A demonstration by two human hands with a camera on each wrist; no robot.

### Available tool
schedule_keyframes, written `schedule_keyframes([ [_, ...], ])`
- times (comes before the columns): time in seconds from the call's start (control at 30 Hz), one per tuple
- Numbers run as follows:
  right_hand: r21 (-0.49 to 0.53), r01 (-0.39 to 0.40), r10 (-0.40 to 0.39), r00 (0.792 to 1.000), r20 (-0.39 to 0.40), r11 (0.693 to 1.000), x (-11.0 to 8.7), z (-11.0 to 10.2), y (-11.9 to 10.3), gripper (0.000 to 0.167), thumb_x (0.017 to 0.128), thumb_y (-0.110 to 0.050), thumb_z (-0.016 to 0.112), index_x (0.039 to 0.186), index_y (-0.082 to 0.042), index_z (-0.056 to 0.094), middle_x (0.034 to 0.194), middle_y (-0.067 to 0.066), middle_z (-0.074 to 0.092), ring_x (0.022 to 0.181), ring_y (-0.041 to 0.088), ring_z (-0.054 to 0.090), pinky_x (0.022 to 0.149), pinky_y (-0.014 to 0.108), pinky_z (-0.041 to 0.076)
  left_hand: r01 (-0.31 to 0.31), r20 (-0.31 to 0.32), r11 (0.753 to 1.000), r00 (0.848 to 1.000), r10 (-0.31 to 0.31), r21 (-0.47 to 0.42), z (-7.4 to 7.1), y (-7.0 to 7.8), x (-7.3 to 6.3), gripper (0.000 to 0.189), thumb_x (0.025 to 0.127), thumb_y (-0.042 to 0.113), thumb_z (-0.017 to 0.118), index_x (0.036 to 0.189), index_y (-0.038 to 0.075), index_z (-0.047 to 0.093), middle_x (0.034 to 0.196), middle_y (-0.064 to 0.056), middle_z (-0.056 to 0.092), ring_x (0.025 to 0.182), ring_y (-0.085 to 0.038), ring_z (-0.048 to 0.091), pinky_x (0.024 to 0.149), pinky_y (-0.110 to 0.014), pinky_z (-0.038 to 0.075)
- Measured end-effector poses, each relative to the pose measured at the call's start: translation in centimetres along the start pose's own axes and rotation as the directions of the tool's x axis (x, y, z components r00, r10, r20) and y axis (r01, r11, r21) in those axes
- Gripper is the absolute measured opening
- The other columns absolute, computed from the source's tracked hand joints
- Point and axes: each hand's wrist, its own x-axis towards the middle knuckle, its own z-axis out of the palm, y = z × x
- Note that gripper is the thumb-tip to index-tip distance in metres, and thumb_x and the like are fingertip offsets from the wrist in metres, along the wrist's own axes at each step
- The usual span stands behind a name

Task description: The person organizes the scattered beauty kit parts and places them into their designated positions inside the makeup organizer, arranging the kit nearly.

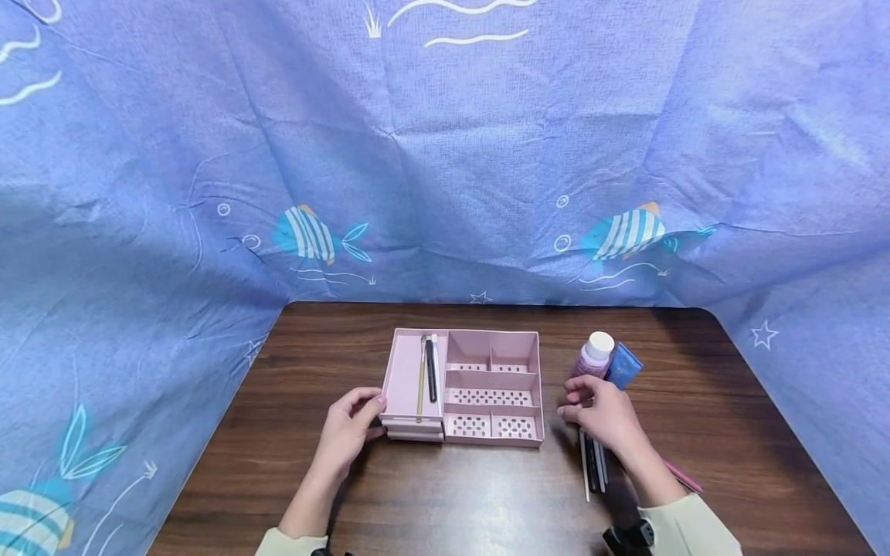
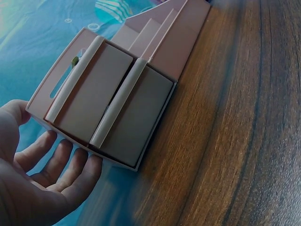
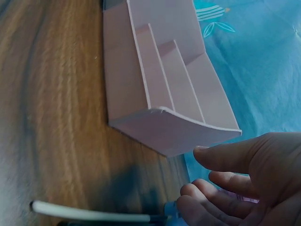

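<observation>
A pink desk organizer stands mid-table, with two drawers stacked at its left end and divided compartments on the right. On its left top tray lie a thin brush, a black pen and a white pen. My left hand grips the organizer's left side, thumb at the upper edge and curled fingers against the side wall. My right hand is right of the organizer, thumb and fingers apart with nothing between them. Beneath it lie several pens, their far ends hidden by the hand.
Just beyond my right hand are a white-capped bottle with purplish contents and a blue packet. A pink stick-like item lies partly under my right forearm. A blue fish-print cloth hangs behind the wooden table.
</observation>
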Motion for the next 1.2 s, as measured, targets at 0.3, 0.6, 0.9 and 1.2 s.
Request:
schedule_keyframes([
  [0.3,-0.114,-0.021,0.018,1.000,-0.026,0.993,-1.2,-0.4,0.9,0.035,0.078,-0.017,0.085,0.107,-0.004,0.072,0.088,0.001,0.075,0.079,0.015,0.067,0.070,0.036,0.052,0.007,-0.006,1.000,1.000,-0.007,-0.010,-0.1,-0.1,0.1,0.024,0.099,0.009,0.064,0.119,-0.005,0.066,0.103,-0.011,0.067,0.090,-0.014,0.066,0.074,-0.039,0.064],
  [0.6,-0.190,-0.054,0.053,0.999,-0.008,0.980,-2.4,-0.4,1.8,0.037,0.076,-0.023,0.086,0.106,-0.007,0.073,0.082,-0.005,0.073,0.081,0.019,0.068,0.072,0.044,0.053,-0.010,-0.001,1.000,1.000,0.010,0.004,0.0,-0.2,0.1,0.026,0.099,0.010,0.065,0.119,-0.006,0.065,0.104,-0.011,0.068,0.089,-0.013,0.066,0.074,-0.039,0.064],
  [0.9,-0.239,-0.075,0.078,0.997,0.001,0.968,-2.9,-0.2,2.4,0.032,0.077,-0.024,0.085,0.102,-0.007,0.074,0.081,-0.004,0.071,0.079,0.021,0.066,0.069,0.044,0.052,0.001,-0.002,1.000,1.000,-0.001,0.004,0.0,-0.1,0.2,0.026,0.099,0.010,0.065,0.120,-0.005,0.066,0.103,-0.009,0.067,0.091,-0.013,0.065,0.074,-0.037,0.064],
  [1.2,-0.246,-0.075,0.075,0.997,-0.007,0.966,-2.9,0.2,2.3,0.032,0.075,-0.019,0.084,0.103,-0.007,0.074,0.082,-0.001,0.072,0.078,0.023,0.068,0.066,0.045,0.053,0.005,-0.005,1.000,1.000,-0.005,-0.004,0.0,-0.2,0.3,0.024,0.099,0.008,0.064,0.119,-0.005,0.066,0.103,-0.010,0.066,0.090,-0.015,0.065,0.073,-0.038,0.064],
])
